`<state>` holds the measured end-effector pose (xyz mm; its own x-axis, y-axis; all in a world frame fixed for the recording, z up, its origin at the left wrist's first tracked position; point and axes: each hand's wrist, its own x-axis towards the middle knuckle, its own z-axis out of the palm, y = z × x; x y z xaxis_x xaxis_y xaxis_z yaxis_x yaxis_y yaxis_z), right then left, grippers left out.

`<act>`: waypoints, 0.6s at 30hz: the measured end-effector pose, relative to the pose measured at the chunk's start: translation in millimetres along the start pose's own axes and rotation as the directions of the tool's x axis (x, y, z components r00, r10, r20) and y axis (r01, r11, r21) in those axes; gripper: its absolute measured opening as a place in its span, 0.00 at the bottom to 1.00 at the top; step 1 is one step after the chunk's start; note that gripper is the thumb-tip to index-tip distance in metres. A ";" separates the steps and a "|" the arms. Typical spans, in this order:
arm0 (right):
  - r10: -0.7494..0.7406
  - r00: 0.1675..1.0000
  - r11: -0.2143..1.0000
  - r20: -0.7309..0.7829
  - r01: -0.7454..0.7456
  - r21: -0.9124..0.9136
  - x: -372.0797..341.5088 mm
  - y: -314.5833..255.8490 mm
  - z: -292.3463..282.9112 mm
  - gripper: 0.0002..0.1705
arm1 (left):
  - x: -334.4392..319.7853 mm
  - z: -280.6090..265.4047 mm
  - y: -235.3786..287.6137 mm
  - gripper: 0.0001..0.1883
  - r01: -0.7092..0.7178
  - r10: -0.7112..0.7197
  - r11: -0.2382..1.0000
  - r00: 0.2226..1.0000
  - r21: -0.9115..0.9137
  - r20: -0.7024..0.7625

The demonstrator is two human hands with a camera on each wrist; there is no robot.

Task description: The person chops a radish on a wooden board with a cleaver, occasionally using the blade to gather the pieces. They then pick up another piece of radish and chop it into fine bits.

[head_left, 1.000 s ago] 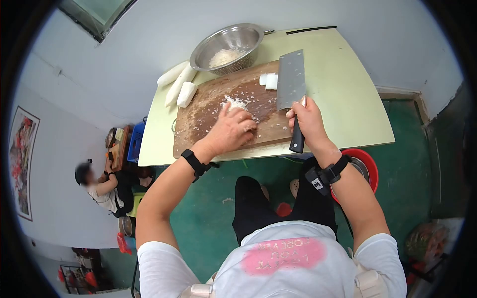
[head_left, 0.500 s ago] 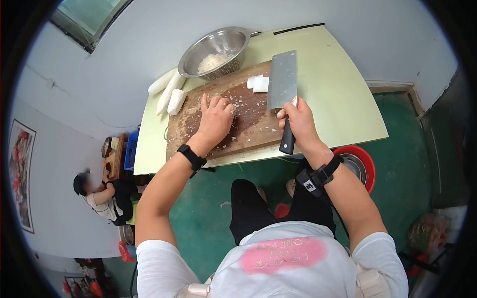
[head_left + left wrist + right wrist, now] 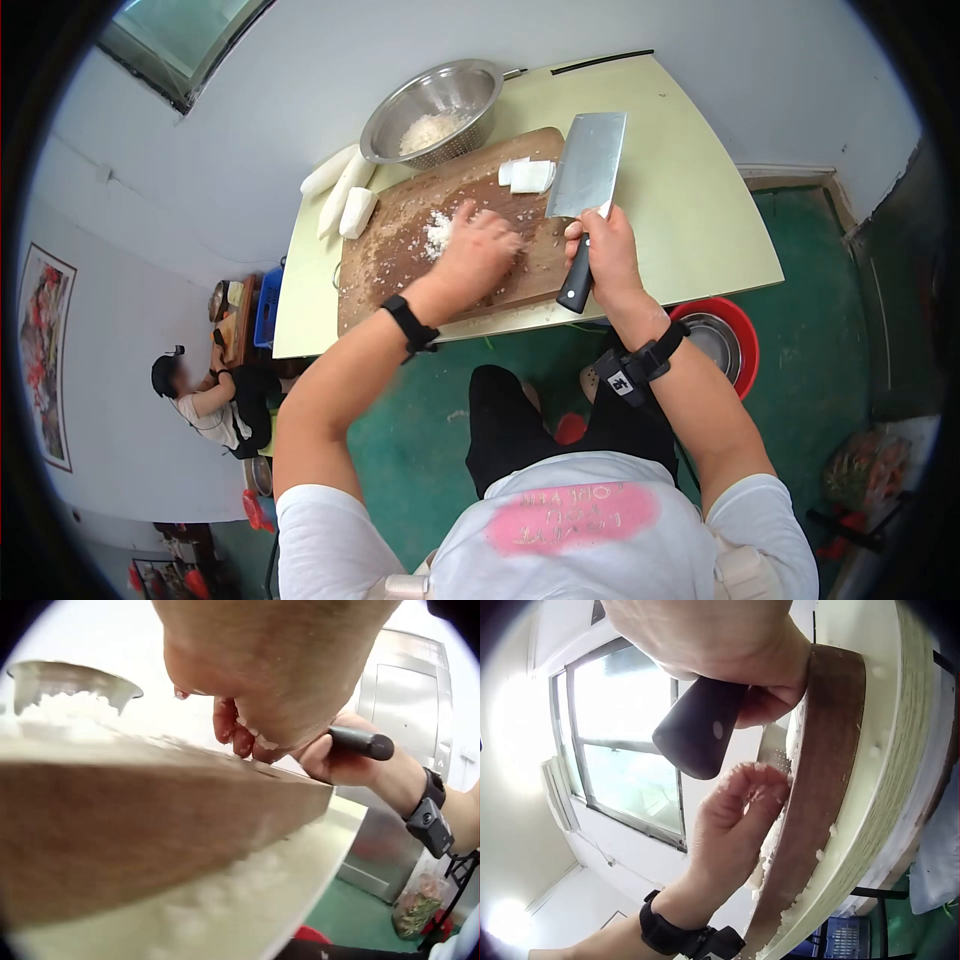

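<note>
My left hand [image 3: 478,252] is low over the wooden cutting board [image 3: 385,278], its fingers bent and blurred at the tips. A small heap of chopped white bits [image 3: 438,235] lies beside its thumb side. White crumbs stick to the fingers [image 3: 241,739] in the left wrist view. My right hand [image 3: 615,258] grips the black handle of a cleaver [image 3: 588,165], the broad blade pointing away over the board's right edge. Left of the blade, some white radish pieces [image 3: 532,177] sit at the board's far right.
Behind the board stands a metal colander [image 3: 470,138] with chopped white radish [image 3: 430,133] inside. Long white radishes [image 3: 346,195] and a shorter cut piece [image 3: 358,212] lie at the left. A red basin [image 3: 745,340] is below the table's right side. Another person [image 3: 205,400] sits far left.
My left hand went left over the board, then came back right, with the white heap now showing beside it. The cleaver blade has tilted right, away from the radish pieces.
</note>
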<state>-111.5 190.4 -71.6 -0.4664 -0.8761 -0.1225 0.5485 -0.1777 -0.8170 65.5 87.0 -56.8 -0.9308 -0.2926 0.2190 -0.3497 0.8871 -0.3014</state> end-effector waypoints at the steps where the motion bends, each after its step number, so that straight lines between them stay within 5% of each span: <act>1: -0.002 1.000 1.000 -0.002 0.002 0.004 -0.4 0.4 -1.2 0.07 | -4.8 -3.3 -13.9 0.07 0.048 -0.054 0.992 0.997 0.118 0.046; 4: -0.019 1.000 1.000 0.001 0.019 -0.001 2.3 3.5 -0.4 0.07 | -11.5 -15.7 -35.7 0.09 0.154 -0.167 0.968 0.985 0.199 0.049; 6: -0.020 1.000 0.998 0.002 0.020 -0.065 3.7 7.5 -2.8 0.06 | -5.3 -15.6 -34.1 0.11 0.115 -0.119 0.993 0.985 -0.039 -0.121; 10: -0.035 0.999 0.998 0.001 0.035 -0.053 3.3 7.5 -1.8 0.06 | 29.7 -4.7 -11.0 0.12 -0.028 -0.006 0.976 0.988 -0.215 -0.153; 13: -0.043 0.999 0.998 -0.014 0.042 -0.044 0.6 2.9 0.0 0.07 | 38.8 6.9 -5.8 0.11 0.037 -0.077 0.964 0.987 -0.265 -0.141; 15: -0.056 0.998 0.997 -0.004 0.056 -0.046 0.3 2.5 -1.2 0.07 | 34.0 5.8 -12.1 0.09 0.061 -0.086 0.964 0.992 -0.259 -0.088; 18: -0.060 0.998 0.997 0.015 0.061 -0.053 0.1 5.3 -2.4 0.07 | 11.8 -6.1 -23.8 0.09 0.123 -0.126 0.992 0.984 0.035 0.125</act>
<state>-110.3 190.4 -77.3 -0.4882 -0.8703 -0.0647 0.4818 -0.2069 -0.8515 63.5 64.5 -41.4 -0.8851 -0.4446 0.1377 -0.4650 0.8315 -0.3040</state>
